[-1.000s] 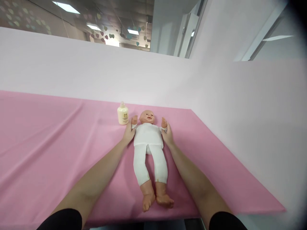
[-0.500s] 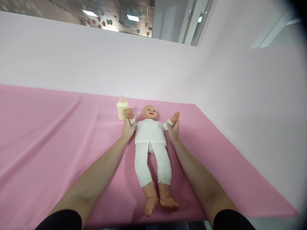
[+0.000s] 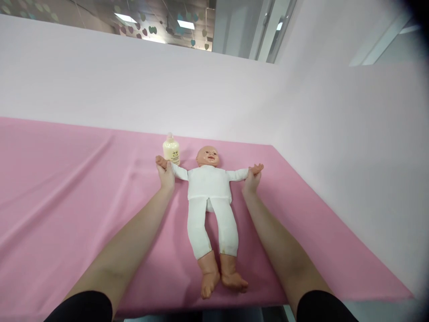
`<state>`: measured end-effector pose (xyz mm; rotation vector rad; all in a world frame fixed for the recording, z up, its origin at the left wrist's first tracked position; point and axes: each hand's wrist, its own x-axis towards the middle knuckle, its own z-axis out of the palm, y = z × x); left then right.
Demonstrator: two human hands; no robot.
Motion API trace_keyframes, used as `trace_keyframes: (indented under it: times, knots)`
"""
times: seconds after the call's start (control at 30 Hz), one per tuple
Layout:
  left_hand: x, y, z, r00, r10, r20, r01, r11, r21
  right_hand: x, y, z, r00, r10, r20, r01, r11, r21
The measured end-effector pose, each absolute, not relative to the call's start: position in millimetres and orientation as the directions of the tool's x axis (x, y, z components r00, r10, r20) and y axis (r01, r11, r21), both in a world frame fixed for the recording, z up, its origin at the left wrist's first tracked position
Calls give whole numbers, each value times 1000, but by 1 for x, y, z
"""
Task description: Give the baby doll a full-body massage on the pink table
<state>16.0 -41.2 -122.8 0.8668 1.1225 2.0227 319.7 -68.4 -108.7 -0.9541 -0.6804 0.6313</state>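
A baby doll (image 3: 209, 183) with a white cloth body lies on its back on the pink sheet (image 3: 83, 201), head away from me and bare feet toward me. Its two arms are stretched straight out sideways. My left hand (image 3: 166, 176) is closed around the doll's wrist on the left side, just in front of a bottle. On the other side, my right hand (image 3: 251, 181) grips the opposite wrist, and the doll's fingers stick out past it. The bottle (image 3: 171, 150), pale yellow with a dark printed label, stands upright behind the doll's left-side hand.
A white wall (image 3: 134, 89) rises behind the pink surface, and another white wall (image 3: 351, 134) borders it on the right. The sheet's front edge runs just below the doll's feet. A window (image 3: 161, 22) with hanging heart shapes is at the top.
Both my hands have moved outward, away from the doll's body. The doll's arms have gone from bent and raised to stretched out sideways. The bottle has stayed in place.
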Motion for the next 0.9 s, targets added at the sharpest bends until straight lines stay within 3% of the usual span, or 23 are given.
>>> trace_keyframes:
  times: [0.1, 0.2, 0.33, 0.43, 0.57, 0.73, 0.83, 0.9]
  knots:
    - [26, -54, -114, -391, 804, 448, -60, -508, 859, 305, -81, -95, 532, 709, 462, -39, 566, -823]
    - [36, -62, -112, -136, 814, 565, 209, -533, 820, 291, -91, -91, 376, 764, 524, 8, 563, -826]
    - [46, -63, -113, 243, 779, 579, 460, -617, 638, 283, -91, -98, -40, 814, 579, 243, 570, -785]
    - [51, -63, -112, 308, 777, 550, 492, -624, 607, 284, -88, -104, -230, 781, 580, 403, 619, -674]
    - [52, -66, -110, 203, 801, 563, 420, -590, 690, 283, -89, -106, -132, 773, 620, 379, 618, -689]
    - [44, -64, -110, -196, 821, 536, 88, -530, 843, 290, -85, -101, 281, 784, 554, 46, 565, -823]
    - [31, -52, -117, -454, 801, 390, -118, -487, 865, 310, -71, -106, 533, 722, 440, -48, 545, -837]
    - [19, -40, -125, -588, 781, 211, -258, -427, 867, 326, -60, -114, 693, 672, 262, -144, 485, -863]
